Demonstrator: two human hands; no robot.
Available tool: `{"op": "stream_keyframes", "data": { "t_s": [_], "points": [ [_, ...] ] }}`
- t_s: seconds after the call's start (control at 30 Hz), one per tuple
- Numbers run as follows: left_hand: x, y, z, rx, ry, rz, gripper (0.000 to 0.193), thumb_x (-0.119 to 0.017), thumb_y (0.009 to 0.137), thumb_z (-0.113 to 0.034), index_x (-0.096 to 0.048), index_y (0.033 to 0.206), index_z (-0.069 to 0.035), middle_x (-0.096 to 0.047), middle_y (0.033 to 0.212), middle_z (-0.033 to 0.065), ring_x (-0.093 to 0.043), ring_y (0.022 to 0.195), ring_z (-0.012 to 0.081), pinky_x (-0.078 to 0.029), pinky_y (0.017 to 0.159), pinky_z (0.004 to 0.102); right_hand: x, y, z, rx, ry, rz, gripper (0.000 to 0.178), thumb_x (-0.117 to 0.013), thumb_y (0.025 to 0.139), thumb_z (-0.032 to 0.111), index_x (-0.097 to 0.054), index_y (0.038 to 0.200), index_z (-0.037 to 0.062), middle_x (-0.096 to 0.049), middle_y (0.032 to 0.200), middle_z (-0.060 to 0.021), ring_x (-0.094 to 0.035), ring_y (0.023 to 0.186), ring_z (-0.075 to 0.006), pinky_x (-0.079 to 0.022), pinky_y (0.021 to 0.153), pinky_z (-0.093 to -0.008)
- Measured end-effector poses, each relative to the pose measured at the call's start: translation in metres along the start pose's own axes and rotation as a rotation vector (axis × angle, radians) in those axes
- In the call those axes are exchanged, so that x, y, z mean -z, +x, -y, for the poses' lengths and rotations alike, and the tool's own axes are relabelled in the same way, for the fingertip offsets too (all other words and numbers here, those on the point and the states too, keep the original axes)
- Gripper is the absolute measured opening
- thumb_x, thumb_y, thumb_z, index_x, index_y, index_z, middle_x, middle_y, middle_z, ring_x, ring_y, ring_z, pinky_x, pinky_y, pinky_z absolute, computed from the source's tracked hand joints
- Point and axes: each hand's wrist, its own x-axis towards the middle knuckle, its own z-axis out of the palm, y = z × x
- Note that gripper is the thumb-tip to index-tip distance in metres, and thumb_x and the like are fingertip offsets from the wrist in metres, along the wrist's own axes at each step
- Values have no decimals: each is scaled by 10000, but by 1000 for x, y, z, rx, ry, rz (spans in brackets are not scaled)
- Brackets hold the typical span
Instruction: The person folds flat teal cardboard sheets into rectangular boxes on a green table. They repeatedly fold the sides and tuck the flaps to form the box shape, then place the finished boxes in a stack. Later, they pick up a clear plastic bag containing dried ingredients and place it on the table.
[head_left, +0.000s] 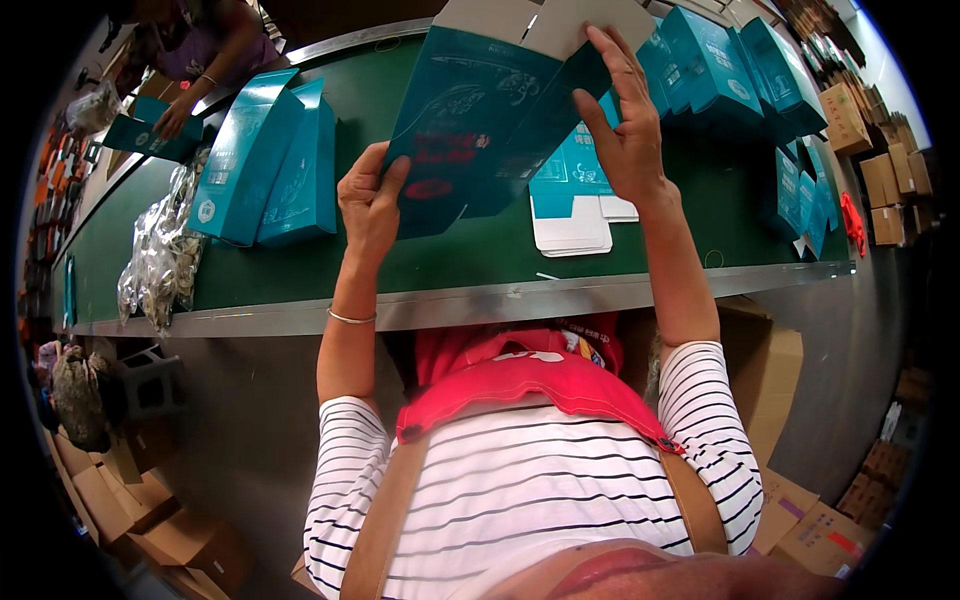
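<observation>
A teal carton (470, 130) with white inner flaps at its far end is held up over the green table. My left hand (372, 198) pinches its near left edge between thumb and fingers. On the carton's right side, my right hand (626, 125) lies with fingers stretched and thumb apart, pressing against the panel and a white flap. Below the carton, a flat teal and white carton blank (572, 228) rests on the table, partly hidden. To the left stand two teal cartons (245, 160), leaning side by side.
Several teal cartons (712, 75) stand at the table's far right, with smaller ones (800, 200) nearer. Clear plastic bags (165, 250) lie by the left edge. Across the table, a co-worker's hand (175, 118) touches another teal carton. Brown cardboard boxes (190, 540) sit on the floor.
</observation>
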Motion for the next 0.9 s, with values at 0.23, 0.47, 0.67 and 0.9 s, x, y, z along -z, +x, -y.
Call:
{"op": "stream_keyframes", "data": {
  "t_s": [0.23,0.47,0.67,0.9],
  "points": [
    [7,-1,7,48,125,50,130,-598,875,-40,-652,990,-10,-664,839,17,-599,745,62,-497,671,207,15,23,-13,-105,-30,438,331,-702,815,272,-637,1095,107,-594,834,-56,-569,804,-212,-490,793,-329],
    [-7,-2,-2,124,198,138,134,-594,865,-26,-644,988,-9,-646,753,28,-619,644,90,-502,603,205,24,25,-21,-495,387,1244,607,-774,731,355,-574,1191,14,-643,1083,-132,-612,939,-240,-466,873,-316],
    [-17,2,4,-216,561,205,358,-681,782,-95,-588,1120,-27,-590,1053,152,-541,1073,255,-452,857,405,23,17,-14,-638,333,1316,732,-759,727,453,-517,1253,5,-616,1131,-160,-578,1027,-266,-440,917,-347],
    [-47,-28,0,-477,1066,375,1274,-849,442,-496,-202,1448,-58,-69,1514,236,12,1380,473,61,1079,597,21,-5,-20,-695,371,1021,594,-652,808,507,-596,1176,43,-650,1065,-111,-602,978,-203,-450,880,-307]
  ]
}}
